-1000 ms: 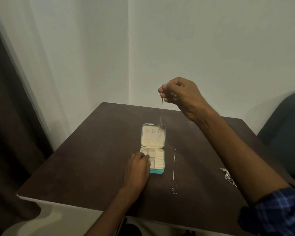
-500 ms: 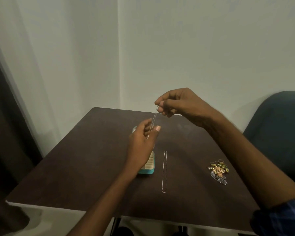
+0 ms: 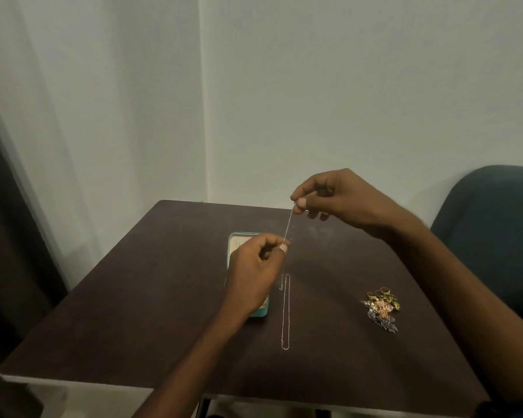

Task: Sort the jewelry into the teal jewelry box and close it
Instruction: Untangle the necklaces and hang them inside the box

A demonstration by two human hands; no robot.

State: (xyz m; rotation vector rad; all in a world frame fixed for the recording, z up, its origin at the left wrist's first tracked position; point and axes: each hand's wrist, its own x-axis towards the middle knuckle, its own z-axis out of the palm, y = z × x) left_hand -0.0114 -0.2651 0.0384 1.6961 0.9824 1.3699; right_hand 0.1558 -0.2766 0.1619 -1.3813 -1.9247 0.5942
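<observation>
Since a second ago the left hand (image 3: 254, 273) has come up off the teal jewelry box (image 3: 261, 312) & now pinches the lower part of the thin silver chain (image 3: 288, 224) that the right hand (image 3: 329, 197) was dangling alone; the right hand has also dropped lower, so the chain runs short & taut on a slant between the two hands instead of hanging straight down. The heap of gold & silver trinkets (image 3: 381, 306), cut off at the frame edge before, is now fully in view w/ the head turned a bit.

Right hand: thumb & forefinger pinch the chain's top end, other fingers curled under. Left hand: thumb & forefinger grasp the chain lower down, remaining fingers loosely curled, hovering above the box & hiding most of it. Only the box's far teal rim w/ cream lining & its near corner show, so whether any compartment is filled can't be told.

A second thin silver chain (image 3: 285, 312) lies stretched out straight on the dark brown wooden table (image 3: 133, 312), just beside the box on its right, not touching it. The trinket heap sits well apart, toward the table's right side. A dark blue upholstered chair (image 3: 495, 212) stands past the table's right edge; a pale wall corner is behind.
</observation>
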